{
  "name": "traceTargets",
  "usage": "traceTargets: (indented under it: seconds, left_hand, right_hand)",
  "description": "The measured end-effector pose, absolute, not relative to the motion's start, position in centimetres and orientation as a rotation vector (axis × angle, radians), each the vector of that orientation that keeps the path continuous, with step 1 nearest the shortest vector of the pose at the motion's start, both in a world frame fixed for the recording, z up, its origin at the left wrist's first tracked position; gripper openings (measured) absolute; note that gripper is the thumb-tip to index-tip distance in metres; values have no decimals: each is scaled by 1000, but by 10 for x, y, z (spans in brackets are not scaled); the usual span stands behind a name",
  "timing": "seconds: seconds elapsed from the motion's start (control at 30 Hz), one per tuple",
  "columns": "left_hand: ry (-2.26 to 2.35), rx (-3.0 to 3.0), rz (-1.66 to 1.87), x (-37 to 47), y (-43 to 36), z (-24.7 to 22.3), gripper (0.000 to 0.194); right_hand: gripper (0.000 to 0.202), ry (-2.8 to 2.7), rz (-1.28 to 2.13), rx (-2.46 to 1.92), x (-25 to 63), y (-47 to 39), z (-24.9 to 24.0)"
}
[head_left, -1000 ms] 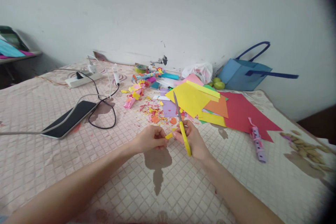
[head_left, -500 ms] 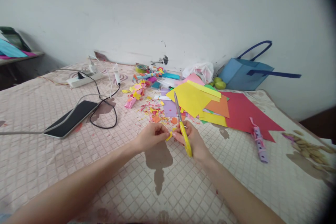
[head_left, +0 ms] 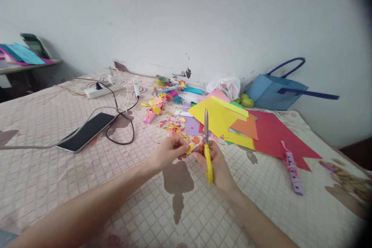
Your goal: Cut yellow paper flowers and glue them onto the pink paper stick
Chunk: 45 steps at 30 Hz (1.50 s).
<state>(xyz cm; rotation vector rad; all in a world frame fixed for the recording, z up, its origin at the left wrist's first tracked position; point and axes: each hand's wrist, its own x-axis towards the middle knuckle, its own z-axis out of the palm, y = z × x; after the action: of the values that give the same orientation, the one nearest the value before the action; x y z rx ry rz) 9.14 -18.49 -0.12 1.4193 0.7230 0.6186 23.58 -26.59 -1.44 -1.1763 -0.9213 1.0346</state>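
Note:
Between the fingertips of my left hand [head_left: 171,151] is a small yellow paper piece [head_left: 190,148]. My right hand [head_left: 216,161] is wrapped round yellow-handled scissors [head_left: 208,162], whose blades look closed and point away from me. The right thumb and fingertips sit just beside the yellow piece; a small gap shows between them and it. Both hands are close together over the quilted tablecloth [head_left: 139,201]. Just beyond them lie scattered paper scraps [head_left: 173,128] and a stack of coloured sheets with a yellow sheet [head_left: 213,116] on top.
A black phone [head_left: 87,131] with cables and a white power strip [head_left: 103,90] lie left. Paper-flower decorated pink roll [head_left: 151,116] stays behind the scraps. Right are a red sheet [head_left: 279,135], a purple paper roll [head_left: 293,174] and a blue bag [head_left: 276,91] against the wall.
The view has shifted slightly left. The scissors have turned more upright in my right hand, and its fingertips have come away from the yellow paper piece, which my left hand keeps.

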Motion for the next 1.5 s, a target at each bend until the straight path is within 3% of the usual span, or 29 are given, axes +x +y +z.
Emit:
traceTargets:
  seconds: [0.27,1.0,1.5]
  left_hand:
    - [682,1665,598,95,-194,-15,22]
    - [645,1402,543,97,-187,-17,22]
    - [640,1010,964,85,-176,16,23]
  right_hand:
    - [37,-821,1082,-1152,240,-263,-20]
    - [41,-813,1100,-1186,241,-262,-23]
    - [29,-1216,1116,-1394,229,-275,-25]
